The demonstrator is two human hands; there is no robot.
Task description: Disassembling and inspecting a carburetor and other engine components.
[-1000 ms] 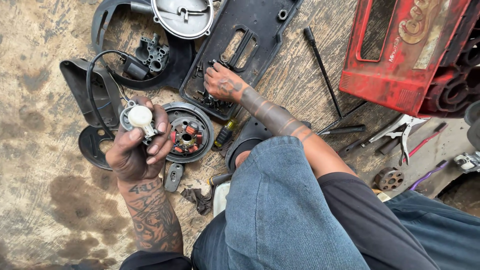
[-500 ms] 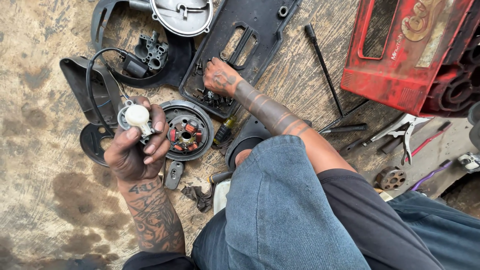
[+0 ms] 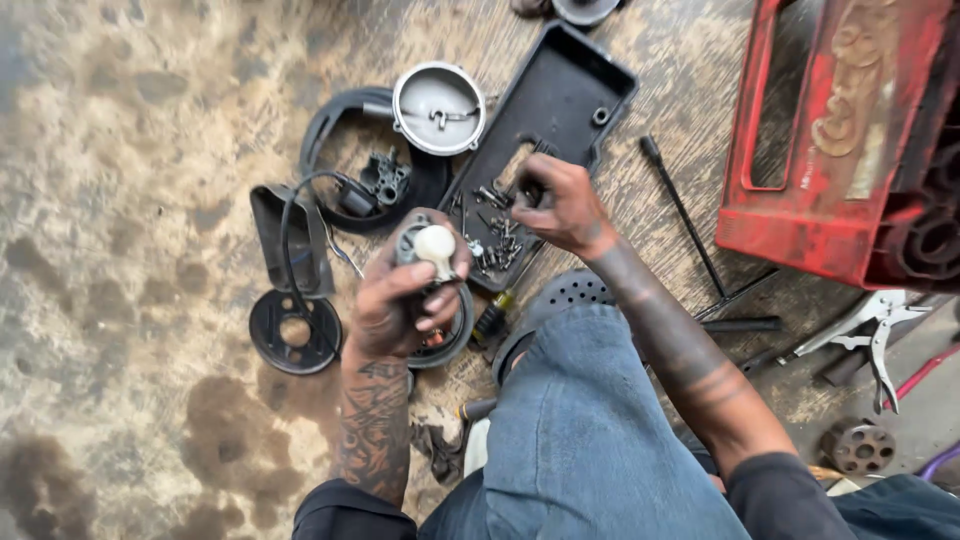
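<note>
Fingers of the left hand [image 3: 400,300] curl shut around a small round metal part with a cream-white cap [image 3: 432,243] — the cap pokes up above the thumb, just left of the frame's centre, and a black cable [image 3: 290,230] loops away from it toward the left. Beneath that hand lies a round black housing [image 3: 455,335] on the stained floor [image 3: 120,200].

Up and to the right, the right hand [image 3: 560,205] reaches into a flat black plastic tray [image 3: 570,90], its fingertips pinched together over a scatter of small screws [image 3: 495,240] at the tray's lower end; whether the grip actually holds one I cannot tell. The two hands are near each other but apart.

Above the tray's left edge sits a grey metal bowl-shaped cover [image 3: 438,107] on a black curved shroud [image 3: 335,130]. A black disc [image 3: 294,330] lies at lower left — a red crate [image 3: 830,150] fills the upper right, with pliers [image 3: 870,325] below it.
</note>
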